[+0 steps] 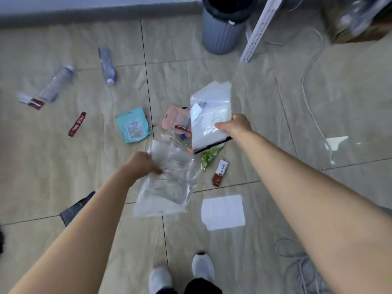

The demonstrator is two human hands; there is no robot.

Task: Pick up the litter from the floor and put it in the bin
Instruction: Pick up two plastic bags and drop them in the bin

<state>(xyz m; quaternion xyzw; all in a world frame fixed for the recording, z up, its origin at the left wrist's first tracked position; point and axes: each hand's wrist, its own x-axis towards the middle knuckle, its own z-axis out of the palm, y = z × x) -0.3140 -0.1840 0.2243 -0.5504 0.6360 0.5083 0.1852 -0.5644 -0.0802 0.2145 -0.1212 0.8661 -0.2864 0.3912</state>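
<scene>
My left hand (141, 164) grips a crumpled clear plastic bag (169, 183), lifted off the tiled floor. My right hand (235, 125) holds a white plastic mailer bag (209, 117) by its right edge, above a pile of litter. On the floor lie a teal pouch (133, 125), a pink packet (175, 119), a green wrapper (210, 158), red sachets (77, 124) (220, 173), a white paper sheet (222, 212) and two plastic bottles (57, 83) (107, 64). The grey ribbed bin (220, 28) stands at the top centre, lined with a black bag.
A white perforated metal rack leg (259, 30) slants beside the bin. White cables (311, 96) trail over the floor on the right. A dark grey bag (78, 206) lies under my left forearm. My white shoes (180, 272) are at the bottom. A brown box (358, 24) sits top right.
</scene>
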